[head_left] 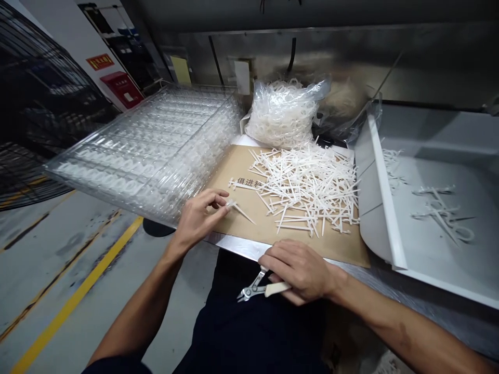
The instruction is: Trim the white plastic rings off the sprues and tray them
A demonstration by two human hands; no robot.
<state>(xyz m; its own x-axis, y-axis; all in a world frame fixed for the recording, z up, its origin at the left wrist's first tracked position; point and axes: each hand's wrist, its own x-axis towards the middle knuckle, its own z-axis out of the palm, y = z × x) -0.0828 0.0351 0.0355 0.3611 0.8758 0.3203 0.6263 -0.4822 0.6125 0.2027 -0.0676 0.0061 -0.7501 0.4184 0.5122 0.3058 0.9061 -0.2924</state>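
At the left edge of the cardboard, my left hand (202, 213) has its thumb and fingertips around the head of a thin white plastic piece (245, 213). The piece's pointed stem slants down to the right over the cardboard. My right hand (298, 270) is closed around the pale handles of small nippers (251, 291), held low over my lap. Their jaws point left and stand slightly apart, with nothing between them. Ahead of both hands, a loose pile of white plastic pieces (312, 182) covers much of the brown cardboard sheet (230, 161).
Clear plastic trays (144, 145) filled with white parts are stacked on the left. A clear bag (283, 114) of white parts stands behind the pile. To the right, a large white bin (424, 270) holds several pieces. A fan (35, 104) stands far left.
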